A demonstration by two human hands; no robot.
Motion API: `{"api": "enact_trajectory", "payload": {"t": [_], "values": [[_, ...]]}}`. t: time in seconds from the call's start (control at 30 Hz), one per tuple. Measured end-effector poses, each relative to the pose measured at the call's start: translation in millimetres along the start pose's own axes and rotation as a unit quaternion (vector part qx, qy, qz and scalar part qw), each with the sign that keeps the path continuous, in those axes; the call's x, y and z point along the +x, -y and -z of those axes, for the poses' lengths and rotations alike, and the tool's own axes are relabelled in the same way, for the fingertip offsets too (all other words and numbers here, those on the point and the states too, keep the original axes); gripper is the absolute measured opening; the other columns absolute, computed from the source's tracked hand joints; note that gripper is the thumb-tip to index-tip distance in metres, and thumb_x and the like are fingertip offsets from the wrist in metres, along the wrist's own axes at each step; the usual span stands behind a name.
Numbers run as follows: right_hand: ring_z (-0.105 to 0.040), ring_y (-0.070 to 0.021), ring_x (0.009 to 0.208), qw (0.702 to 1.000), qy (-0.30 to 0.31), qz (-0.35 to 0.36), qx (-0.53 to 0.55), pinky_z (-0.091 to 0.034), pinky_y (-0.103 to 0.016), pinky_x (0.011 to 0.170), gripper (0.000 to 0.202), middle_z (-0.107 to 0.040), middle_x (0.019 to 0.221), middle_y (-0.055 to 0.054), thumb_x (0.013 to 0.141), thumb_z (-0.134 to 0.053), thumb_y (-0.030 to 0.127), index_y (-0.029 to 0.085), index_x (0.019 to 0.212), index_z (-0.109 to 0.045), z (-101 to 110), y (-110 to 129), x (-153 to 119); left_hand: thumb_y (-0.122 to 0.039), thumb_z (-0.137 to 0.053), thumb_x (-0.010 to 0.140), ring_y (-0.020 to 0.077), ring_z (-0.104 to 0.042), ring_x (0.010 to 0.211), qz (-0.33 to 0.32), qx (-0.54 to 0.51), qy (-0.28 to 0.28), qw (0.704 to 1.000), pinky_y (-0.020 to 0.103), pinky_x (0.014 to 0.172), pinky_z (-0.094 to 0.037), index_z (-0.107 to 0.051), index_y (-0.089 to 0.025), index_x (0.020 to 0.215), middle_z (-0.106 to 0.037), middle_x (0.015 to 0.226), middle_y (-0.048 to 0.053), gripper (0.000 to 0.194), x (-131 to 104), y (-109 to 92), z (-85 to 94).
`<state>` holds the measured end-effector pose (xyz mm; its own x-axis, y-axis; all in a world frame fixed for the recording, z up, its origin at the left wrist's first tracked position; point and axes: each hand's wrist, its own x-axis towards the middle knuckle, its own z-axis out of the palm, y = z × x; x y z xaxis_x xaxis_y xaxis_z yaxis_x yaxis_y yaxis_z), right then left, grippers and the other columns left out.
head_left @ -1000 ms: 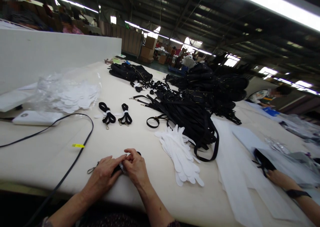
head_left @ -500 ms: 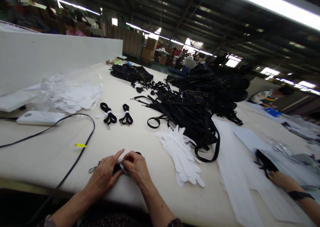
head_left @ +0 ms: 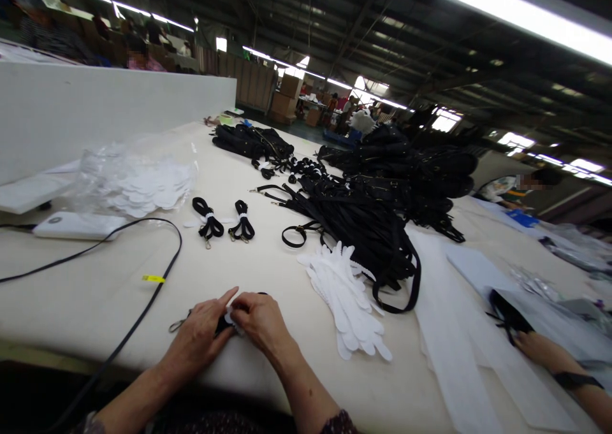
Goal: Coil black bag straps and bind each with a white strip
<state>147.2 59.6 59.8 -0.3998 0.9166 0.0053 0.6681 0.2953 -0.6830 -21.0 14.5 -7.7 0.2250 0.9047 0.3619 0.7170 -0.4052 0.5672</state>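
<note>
My left hand [head_left: 203, 331] is closed on a folded black strap [head_left: 222, 324] near the table's front edge. The strap's metal clip [head_left: 176, 325] sticks out to the left of that hand. With thumb and fingers together, my right hand [head_left: 262, 322] pinches a white strip [head_left: 229, 318] that lies around the strap; its far end is hidden by my fingers. Beyond my hands lie two bundled black straps, one on the left [head_left: 208, 219] and one on the right [head_left: 241, 222], each with a white band. A stack of white notched strips [head_left: 344, 300] is to the right.
A heap of black straps [head_left: 354, 224] lies mid-table, with black bags [head_left: 406, 153] behind. At left are a plastic bag of white pieces [head_left: 143, 182], a white power bank [head_left: 79, 225] and a cable [head_left: 157, 300]. A co-worker's hand [head_left: 535, 345] holds something black at right.
My right fingers have shifted slightly at the white strip. The left hand stays almost still on the strap. The co-worker's hand at right has moved slightly.
</note>
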Motion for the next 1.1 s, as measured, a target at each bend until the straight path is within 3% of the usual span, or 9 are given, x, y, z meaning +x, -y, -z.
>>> {"api": "enact_trajectory", "payload": {"t": [0.13, 0.23, 0.37, 0.5, 0.6, 0.7, 0.83, 0.93, 1.1], "values": [[-0.065, -0.0166, 0.086, 0.993, -0.017, 0.039, -0.106, -0.047, -0.025, 0.070, 0.011, -0.072, 0.097, 0.001, 0.082, -0.063, 0.018, 0.027, 0.079, -0.070, 1.7, 5.4, -1.1, -0.020, -0.060, 0.086, 0.0268, -0.064, 0.104, 0.015, -0.005, 0.005, 1.000, 0.044, 0.094, -0.049, -0.035, -0.025, 0.148, -0.070, 0.117, 0.008, 0.067, 0.4, -2.2, 1.8], [-0.065, -0.0153, 0.095, 0.994, -0.032, 0.072, -0.074, -0.048, -0.024, 0.076, 0.014, -0.070, 0.107, 0.002, 0.085, -0.061, 0.016, 0.026, 0.079, -0.068, 2.5, 7.2, -5.9, -0.018, -0.058, 0.085, 0.0270, -0.065, 0.100, 0.043, -0.005, 0.008, 0.999, 0.044, 0.091, -0.051, -0.040, -0.025, 0.147, -0.072, 0.112, 0.008, 0.065, 0.7, -3.6, 1.0], [-0.065, -0.0148, 0.096, 0.987, -0.083, 0.136, -0.015, -0.050, -0.025, 0.082, 0.019, -0.072, 0.104, 0.001, 0.088, -0.056, 0.012, 0.027, 0.088, -0.069, 9.3, 11.2, -20.8, -0.020, -0.054, 0.087, 0.0267, -0.067, 0.098, 0.077, -0.030, 0.018, 0.996, 0.044, 0.090, -0.051, -0.048, -0.027, 0.143, -0.075, 0.111, 0.007, 0.057, 6.9, -3.6, 5.3], [-0.066, -0.0169, 0.095, 0.974, -0.105, 0.200, 0.003, -0.051, -0.030, 0.084, 0.021, -0.073, 0.105, -0.002, 0.092, -0.053, 0.014, 0.027, 0.094, -0.070, 19.0, 15.1, -36.9, -0.030, -0.053, 0.091, 0.0243, -0.070, 0.099, 0.150, -0.136, 0.061, 0.977, 0.038, 0.090, -0.052, -0.057, -0.033, 0.134, -0.077, 0.111, 0.001, 0.043, 21.1, -5.4, 22.8], [-0.068, -0.0170, 0.092, 0.972, -0.136, 0.182, 0.066, -0.054, -0.030, 0.082, 0.018, -0.073, 0.101, -0.004, 0.093, -0.055, 0.017, 0.026, 0.093, -0.070, 23.7, 15.2, -43.7, -0.040, -0.058, 0.089, 0.0243, -0.068, 0.103, 0.177, -0.247, 0.100, 0.947, 0.036, 0.094, -0.049, -0.062, -0.033, 0.127, -0.077, 0.109, -0.001, 0.039, 30.6, -11.5, 34.4], [-0.069, -0.0162, 0.092, 0.966, -0.119, 0.200, 0.109, -0.055, -0.029, 0.083, 0.017, -0.073, 0.102, -0.004, 0.092, -0.055, 0.016, 0.027, 0.095, -0.069, 29.2, 15.0, -48.4, -0.043, -0.065, 0.085, 0.0236, -0.067, 0.095, 0.224, -0.369, 0.102, 0.897, 0.034, 0.088, -0.049, -0.065, -0.027, 0.124, -0.075, 0.098, 0.001, 0.042, 34.6, -19.2, 39.0], [-0.069, -0.0152, 0.098, 0.964, -0.026, 0.245, 0.097, -0.056, -0.028, 0.086, 0.022, -0.074, 0.107, -0.002, 0.094, -0.050, 0.015, 0.028, 0.099, -0.067, 43.2, 13.5, -56.9, -0.033, -0.074, 0.078, 0.0169, -0.063, 0.073, 0.298, -0.552, 0.106, 0.771, 0.028, 0.070, -0.047, -0.063, -0.020, 0.126, -0.070, 0.078, -0.001, 0.051, 31.1, -23.8, 40.0], [-0.070, -0.0148, 0.098, 0.969, 0.004, 0.238, 0.069, -0.056, -0.028, 0.085, 0.023, -0.074, 0.106, -0.001, 0.096, -0.047, 0.017, 0.029, 0.100, -0.065, 53.5, 9.2, -63.6, -0.026, -0.079, 0.073, 0.0176, -0.064, 0.074, 0.322, -0.624, 0.106, 0.704, 0.030, 0.070, -0.048, -0.067, -0.019, 0.122, -0.072, 0.082, 0.002, 0.051, 24.7, -24.7, 38.7], [-0.070, -0.0154, 0.095, 0.972, -0.010, 0.231, 0.046, -0.054, -0.028, 0.084, 0.021, -0.075, 0.100, -0.001, 0.096, -0.049, 0.015, 0.030, 0.101, -0.064, 54.2, 2.7, -71.3, -0.027, -0.076, 0.075, 0.0193, -0.068, 0.087, 0.341, -0.707, 0.083, 0.614, 0.032, 0.083, -0.051, -0.066, -0.021, 0.125, -0.074, 0.101, 0.007, 0.051, 16.6, -38.5, 36.8]]}}
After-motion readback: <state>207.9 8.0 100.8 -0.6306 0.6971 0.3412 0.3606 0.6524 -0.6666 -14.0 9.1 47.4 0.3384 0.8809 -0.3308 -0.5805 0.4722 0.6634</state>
